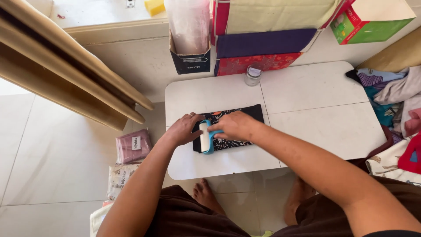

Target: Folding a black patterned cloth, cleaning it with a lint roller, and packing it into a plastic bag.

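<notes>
While my right hand (pixel 234 126) grips the lint roller (pixel 205 137) on the folded dark cloth (pixel 237 115) near the table's (pixel 315 87) front-left edge, my left hand (pixel 183 129) lies flat, pinning it. Mid-rolling; next stroke needs steady pressure.

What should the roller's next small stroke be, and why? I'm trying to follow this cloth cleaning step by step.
Probably a stroke rightward. The right hand holds the blue-handled lint roller at the left end of the folded black patterned cloth, while the left hand pins that edge on the white table. Most of the cloth lies to the right.
</notes>
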